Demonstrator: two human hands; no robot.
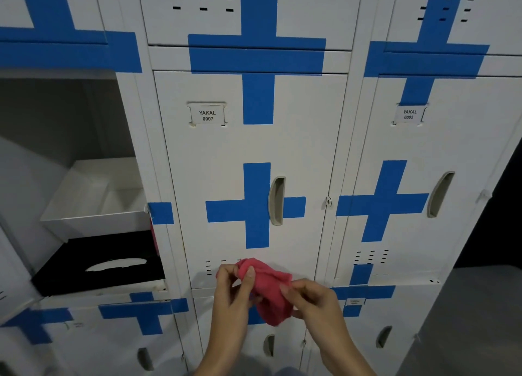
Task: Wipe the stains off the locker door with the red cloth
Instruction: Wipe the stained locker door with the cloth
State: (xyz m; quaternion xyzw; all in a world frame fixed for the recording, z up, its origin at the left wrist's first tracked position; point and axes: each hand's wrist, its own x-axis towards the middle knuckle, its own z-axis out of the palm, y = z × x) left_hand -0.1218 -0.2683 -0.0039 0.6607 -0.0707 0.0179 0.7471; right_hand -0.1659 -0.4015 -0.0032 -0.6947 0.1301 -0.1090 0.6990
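Observation:
A crumpled red cloth (269, 288) hangs between both hands, in front of the lower edge of the white locker door (214, 160) labelled YAKAL 0007. My left hand (234, 285) pinches its upper left part. My right hand (308, 299) grips its right side. The door is closed, carries blue tape crosses and has a grey recessed handle (276, 200). The cloth is held off the door's surface; I cannot make out any stains on it.
To the left, an open locker compartment (70, 121) holds a white tray (93, 203) above a black tissue box (99, 262). To the right is the closed door labelled YAKAL 0003 (409, 114). More closed doors run below. A dark gap lies at the far right.

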